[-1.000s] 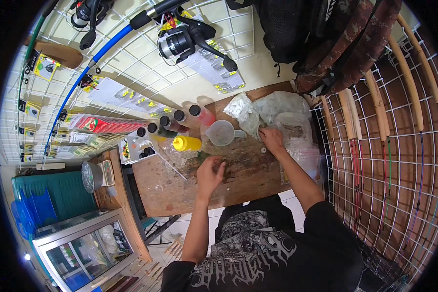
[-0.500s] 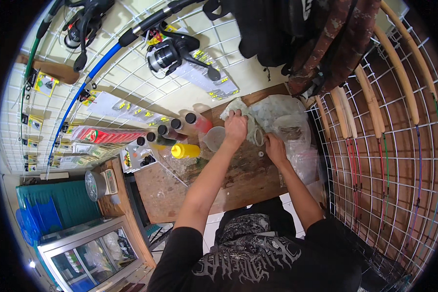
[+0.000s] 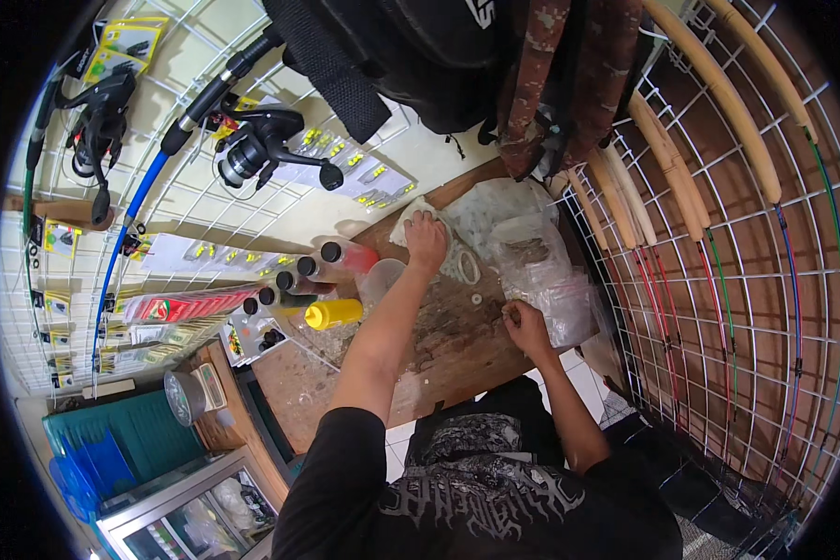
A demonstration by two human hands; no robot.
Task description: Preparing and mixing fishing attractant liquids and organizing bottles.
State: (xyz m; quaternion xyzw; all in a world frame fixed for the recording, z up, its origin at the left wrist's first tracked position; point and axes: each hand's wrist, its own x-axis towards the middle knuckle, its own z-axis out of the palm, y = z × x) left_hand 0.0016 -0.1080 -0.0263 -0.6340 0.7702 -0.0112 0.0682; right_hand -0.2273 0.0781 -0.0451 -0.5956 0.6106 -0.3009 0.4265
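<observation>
My left hand (image 3: pixel 427 241) lies on a crumpled whitish cloth (image 3: pixel 405 224) near the back of the wooden table, its fingers bent over it. My right hand (image 3: pixel 526 332) hovers over the table's right side with fingers curled together. Whether it pinches something small is not visible. Between the hands lie a pale ring-shaped thing (image 3: pixel 469 269) and a small white disc (image 3: pixel 477 299). Clear plastic bags (image 3: pixel 558 303) are spread beyond and right of my right hand. Left of my left forearm stands a translucent cup (image 3: pixel 380 281), close to a yellow squeeze bottle (image 3: pixel 334 314).
Several black-capped bottles, one of them red (image 3: pixel 353 257), stand in a row at the table's back left. Fishing rods with reels (image 3: pixel 252 154) hang on the left wire grid. More rods with wooden handles (image 3: pixel 677 168) line the right. A black bag (image 3: pixel 411 56) hangs above.
My right hand has drawn back toward me, away from the cloth and the ring-shaped thing. My left hand stays on the cloth. The whole view has shifted.
</observation>
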